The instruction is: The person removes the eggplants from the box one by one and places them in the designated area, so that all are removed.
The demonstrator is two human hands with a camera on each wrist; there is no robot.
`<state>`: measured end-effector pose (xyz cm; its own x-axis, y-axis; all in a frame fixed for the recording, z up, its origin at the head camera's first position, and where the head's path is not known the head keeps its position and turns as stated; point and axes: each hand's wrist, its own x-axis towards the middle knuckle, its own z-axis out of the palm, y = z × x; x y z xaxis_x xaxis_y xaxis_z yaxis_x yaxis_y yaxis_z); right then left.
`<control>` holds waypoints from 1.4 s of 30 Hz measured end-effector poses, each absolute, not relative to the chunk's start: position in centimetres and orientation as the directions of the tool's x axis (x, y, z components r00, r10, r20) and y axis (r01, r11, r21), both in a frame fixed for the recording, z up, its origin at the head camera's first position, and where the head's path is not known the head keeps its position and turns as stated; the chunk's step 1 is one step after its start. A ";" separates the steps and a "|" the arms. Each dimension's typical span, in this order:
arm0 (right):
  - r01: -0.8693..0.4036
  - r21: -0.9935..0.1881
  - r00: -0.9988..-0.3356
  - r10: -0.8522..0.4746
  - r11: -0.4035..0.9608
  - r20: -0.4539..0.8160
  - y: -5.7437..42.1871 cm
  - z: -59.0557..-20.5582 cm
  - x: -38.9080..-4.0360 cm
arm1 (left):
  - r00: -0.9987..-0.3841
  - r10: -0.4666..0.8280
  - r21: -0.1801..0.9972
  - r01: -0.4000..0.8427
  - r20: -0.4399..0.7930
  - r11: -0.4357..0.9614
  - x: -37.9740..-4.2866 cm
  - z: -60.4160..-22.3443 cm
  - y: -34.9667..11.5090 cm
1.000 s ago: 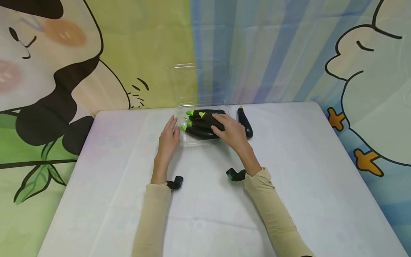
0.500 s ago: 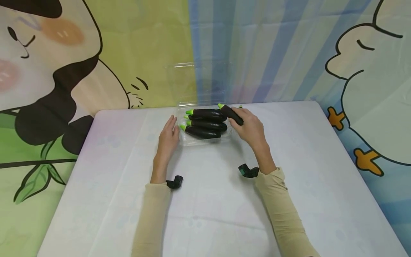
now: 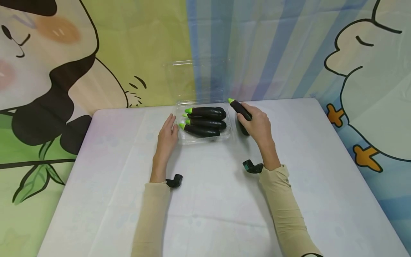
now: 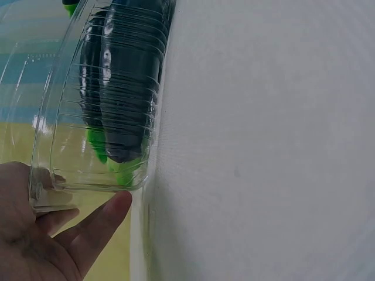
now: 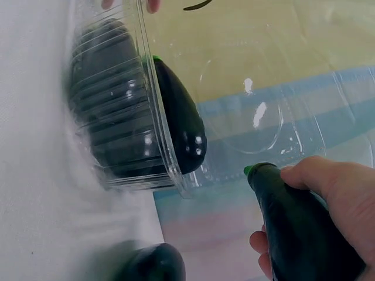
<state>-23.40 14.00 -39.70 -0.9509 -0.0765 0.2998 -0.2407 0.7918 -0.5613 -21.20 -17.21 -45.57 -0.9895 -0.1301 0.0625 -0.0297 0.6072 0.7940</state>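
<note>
A clear plastic clamshell box (image 3: 226, 137) stands at the table's far edge with its lid (image 3: 183, 63) raised behind it. Several dark eggplants (image 3: 203, 132) with green stem ends lie in it. My left hand (image 3: 167, 137) rests against the box's left end, fingers extended; in the left wrist view, the thumb (image 4: 108, 225) is at a lower corner. Right of the box, my right hand (image 3: 259, 125) grips another eggplant (image 5: 304, 228), held above the table, stem end pointing up and away. Beneath that hand, one more eggplant (image 3: 243, 129) lies on the table, mostly hidden.
A white cloth covers the table (image 3: 205, 200). Directly behind its far edge hangs a printed curtain (image 3: 269, 53) with cartoon animals. Small black wrist cameras (image 3: 174, 181) jut inward from both wrists.
My right hand has lifted one eggplant from the top of those in the box and carried it right, over the eggplant on the table. The left hand has stayed at the box.
</note>
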 end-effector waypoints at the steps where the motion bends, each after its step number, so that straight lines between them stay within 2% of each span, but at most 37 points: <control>1: -0.226 -0.570 -0.955 -0.065 0.790 0.289 14.1 -39.8 -23.4 | -0.990 -0.130 0.795 -0.030 0.061 0.606 -21.2 -45.6 -17.2; 9: -0.148 -0.602 -0.971 0.000 0.785 0.239 14.7 -40.3 -23.2 | -0.990 -0.132 0.790 -0.038 0.055 0.611 -21.4 -45.5 -17.2; 42: -0.026 -0.667 -0.987 0.088 0.745 0.137 14.9 -40.0 -23.2 | -0.991 -0.133 0.790 -0.056 0.032 0.610 -21.2 -45.6 -17.2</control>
<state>-23.20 14.91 -40.00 -0.9868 0.0877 0.1365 -0.0261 0.7447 -0.6669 -21.15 -17.19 -45.58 -0.9906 -0.1328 0.0323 -0.0561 0.6101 0.7903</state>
